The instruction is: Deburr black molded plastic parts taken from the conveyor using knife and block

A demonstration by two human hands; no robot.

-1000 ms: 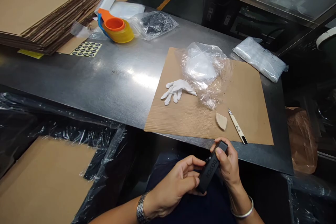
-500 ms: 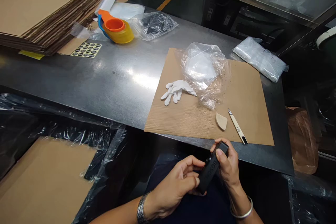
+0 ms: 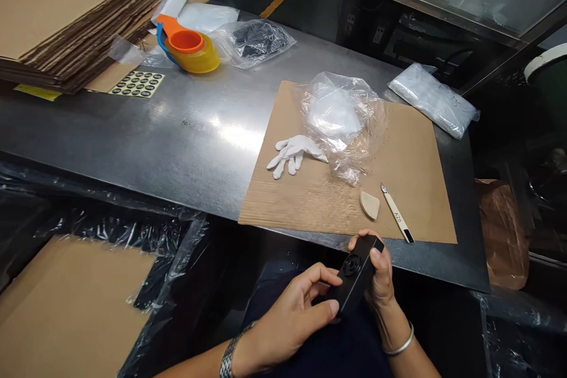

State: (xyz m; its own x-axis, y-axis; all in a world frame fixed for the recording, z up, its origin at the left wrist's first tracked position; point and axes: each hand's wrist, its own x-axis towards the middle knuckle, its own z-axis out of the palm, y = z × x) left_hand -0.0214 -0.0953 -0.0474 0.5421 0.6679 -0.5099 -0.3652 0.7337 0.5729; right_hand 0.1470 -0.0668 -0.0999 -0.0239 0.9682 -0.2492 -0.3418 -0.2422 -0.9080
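1. A metal worktable spreads out ahead of both hands, and a flat sheet of cardboard lies on it just beyond them.
2. The left hand is partly closed, its thumb and fingers gripping the near end of a black block (a round, ringed feature shows on the block's upper face).
3. The right hand is curled about the block's far end, thumb against its side.
4. The block is tilted between the two hands, in front of the table's near edge.
5. Just beyond the right hand, a tan wedge and a pale-handled knife lie on the cardboard, near each other but apart.
6. Ahead of the left hand rests a white glove, just beside a crumpled clear bag.
7. Well ahead and to the left of the left hand are a tape dispenser, a sticker sheet and a cardboard stack.
8. Beyond the right hand, farther right, lies a plastic-wrapped packet.
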